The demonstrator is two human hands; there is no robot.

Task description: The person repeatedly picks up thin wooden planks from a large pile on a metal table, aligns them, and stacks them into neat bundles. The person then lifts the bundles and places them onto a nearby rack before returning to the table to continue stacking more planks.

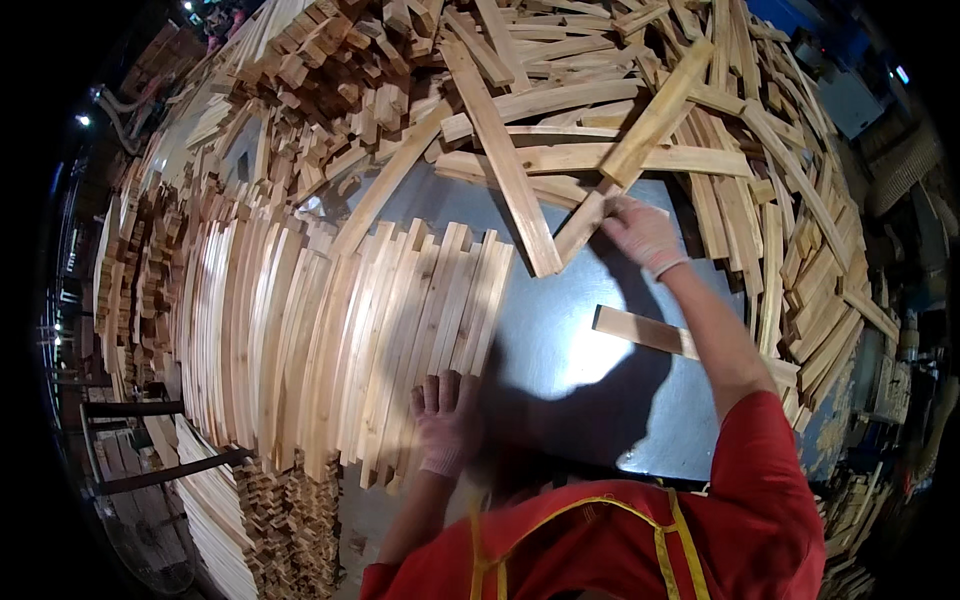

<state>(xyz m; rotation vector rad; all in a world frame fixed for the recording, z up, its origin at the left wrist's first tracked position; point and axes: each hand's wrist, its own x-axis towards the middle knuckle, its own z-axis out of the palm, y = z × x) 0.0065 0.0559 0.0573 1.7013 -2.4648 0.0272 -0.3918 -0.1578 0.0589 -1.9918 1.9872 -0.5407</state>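
Observation:
My right hand, in a pale glove, pinches the edge of a wooden strip at the near side of a loose heap. Another strip lies across the far end of that one. A long strip slants down from the left, its near end close to the pinched strip's end. My left hand, gloved too, rests with its fingers stretched out on the right part of a row of strips laid side by side. Nothing is held in it.
A metal table shows between the row and my right arm. One short strip lies on it, partly under my right forearm. Heaped strips line the right side, and stacked pieces rise at the far left. Dark metal bars stick out at the near left.

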